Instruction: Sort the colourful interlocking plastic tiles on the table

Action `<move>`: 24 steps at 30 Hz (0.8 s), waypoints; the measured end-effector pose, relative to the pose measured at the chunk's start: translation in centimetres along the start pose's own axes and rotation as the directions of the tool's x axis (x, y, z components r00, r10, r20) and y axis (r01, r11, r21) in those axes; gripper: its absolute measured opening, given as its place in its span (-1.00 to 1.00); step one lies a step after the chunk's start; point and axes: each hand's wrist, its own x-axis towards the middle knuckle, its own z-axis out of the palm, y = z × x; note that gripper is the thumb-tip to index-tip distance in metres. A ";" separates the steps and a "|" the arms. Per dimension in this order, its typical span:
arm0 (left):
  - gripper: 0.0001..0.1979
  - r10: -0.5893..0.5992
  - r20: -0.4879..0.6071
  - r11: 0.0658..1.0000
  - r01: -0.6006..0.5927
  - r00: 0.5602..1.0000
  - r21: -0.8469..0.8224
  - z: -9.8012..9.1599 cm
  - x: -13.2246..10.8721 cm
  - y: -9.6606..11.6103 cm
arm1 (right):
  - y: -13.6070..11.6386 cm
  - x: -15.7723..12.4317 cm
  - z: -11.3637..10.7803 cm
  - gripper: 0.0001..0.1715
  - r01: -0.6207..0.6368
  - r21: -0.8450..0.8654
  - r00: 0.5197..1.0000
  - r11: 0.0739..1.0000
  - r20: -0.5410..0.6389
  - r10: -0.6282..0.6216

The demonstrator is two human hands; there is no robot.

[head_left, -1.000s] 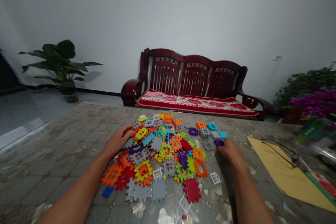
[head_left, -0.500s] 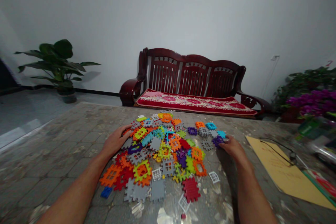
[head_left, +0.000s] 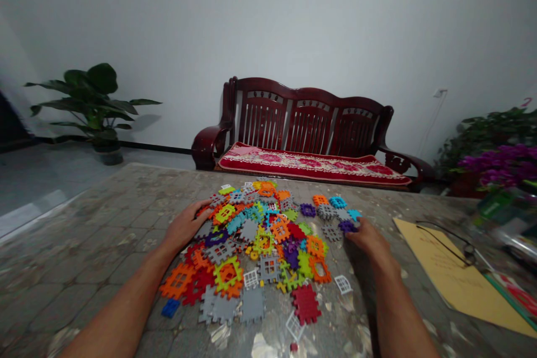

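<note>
Flat toothed plastic pieces in many colours lie in a loose pile (head_left: 248,230) on the patterned table (head_left: 100,224). My left hand (head_left: 187,226) rests against the pile's left edge, its fingers apart and touching the outer pieces. At the right edge, my right hand (head_left: 368,236) has its fingertips on a purple piece (head_left: 348,226), beside a cyan one (head_left: 354,215). Near the pile's front lie a dark red square (head_left: 306,303), a blue piece (head_left: 170,307) and a white lattice piece (head_left: 343,284).
A yellow paper folder (head_left: 457,274) with eyeglasses (head_left: 444,238) on it is at the right. Purple flowers (head_left: 499,165) stand beyond it. Behind the table is a dark wooden bench (head_left: 308,117), with a potted plant (head_left: 98,103) at the left.
My right hand has shifted slightly left, its fingers moving over and around the purple piece. My left hand has stayed in place.
</note>
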 end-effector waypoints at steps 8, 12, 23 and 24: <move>-0.41 0.009 -0.011 1.000 -0.009 1.000 -0.021 0.0 -0.1 0.2 | -1.2 -0.9 -0.5 -0.40 -0.015 -0.083 0.999 0.996 0.036 0.018; -0.39 0.002 0.001 1.000 -0.002 1.000 -0.009 -0.1 0.0 0.2 | -1.6 -1.0 -1.7 -0.29 -0.057 -0.013 0.998 0.998 -0.007 0.057; -0.40 0.003 0.004 0.999 -0.003 1.000 -0.040 0.1 -0.1 0.2 | -10.5 -3.6 -2.2 -0.20 0.200 0.169 0.980 0.965 -0.025 -0.198; -0.40 0.001 0.002 0.999 -0.001 1.000 -0.038 0.1 0.0 0.1 | -11.1 -3.7 -2.1 -0.21 0.205 0.145 0.979 0.968 -0.013 -0.205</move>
